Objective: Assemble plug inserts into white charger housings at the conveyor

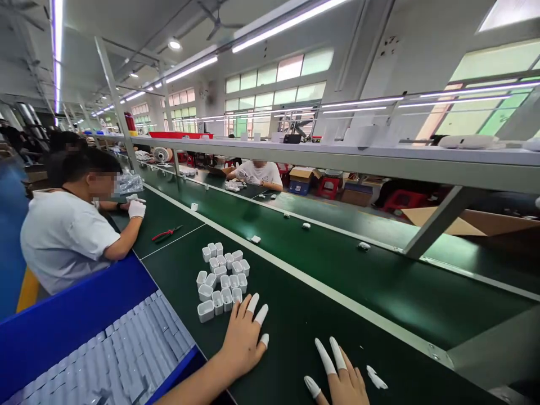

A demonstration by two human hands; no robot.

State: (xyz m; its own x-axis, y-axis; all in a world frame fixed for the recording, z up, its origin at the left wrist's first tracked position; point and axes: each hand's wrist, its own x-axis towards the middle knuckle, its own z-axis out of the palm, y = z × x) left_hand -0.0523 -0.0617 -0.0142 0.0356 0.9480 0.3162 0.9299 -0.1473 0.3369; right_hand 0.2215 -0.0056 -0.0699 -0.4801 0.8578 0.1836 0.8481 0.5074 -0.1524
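Observation:
My left hand (246, 337) lies over the dark green table with its fingers spread, some of them in white finger covers. Its fingertips are beside the near edge of a group of small white open boxes (220, 274). To the right, my right hand (341, 374) rests low in the view, fingers apart, also with white covers on several fingers. Neither hand holds anything. A crumpled white scrap (376, 377) sits just right of my right hand.
A blue bin (84, 301) with many grey-white pieces stands at the lower left. Red-handled pliers (166, 234) lie near a person in white gloves. Small white parts (255, 239) sit on the green belt (329, 256) beyond a pale rail. A slanted metal support (439, 222) stands at right.

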